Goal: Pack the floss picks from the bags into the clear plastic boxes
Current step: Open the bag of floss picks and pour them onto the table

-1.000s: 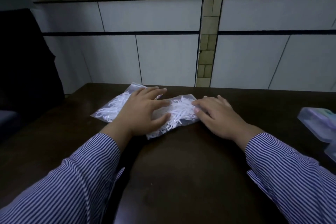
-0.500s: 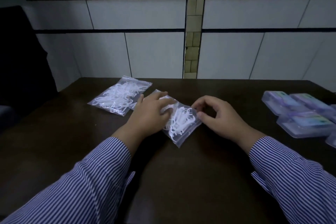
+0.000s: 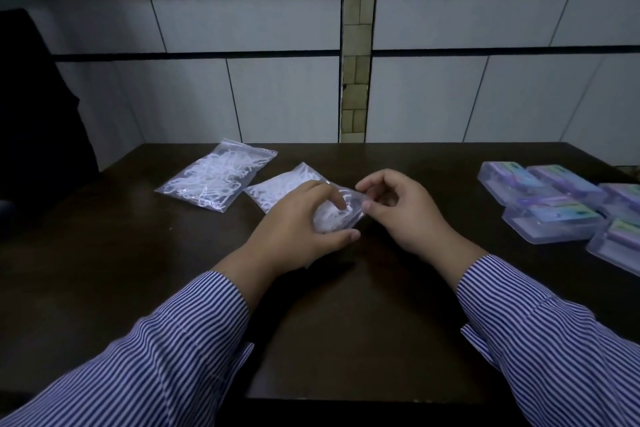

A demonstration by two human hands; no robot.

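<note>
Hands in striped shirt cuffs work at a clear zip bag of floss picks (image 3: 277, 192) on a dark wooden table (image 3: 346, 322). The left hand (image 3: 298, 229) lies over the near end of the bag, fingers curled across the top and thumb stretched along the bag's near edge, gripping it against the tabletop. The right hand (image 3: 405, 215) meets it from the other side, thumb and forefinger pinching the bag's right-hand edge while the remaining fingers arch above. White floss picks show bunched inside the plastic between the two hands and again in the part of the bag that sticks out beyond the left hand's knuckles.

A second bag of floss picks (image 3: 216, 178) rests flat on the table just beside the first, toward the far left, touched by neither hand. Well apart at the table's right edge, a cluster of clear plastic boxes (image 3: 550, 204) with purple and green labels lies with lids closed, some overlapping. Whether the held bag's seal is open cannot be told. A white tiled wall (image 3: 277, 97) rises behind the table.
</note>
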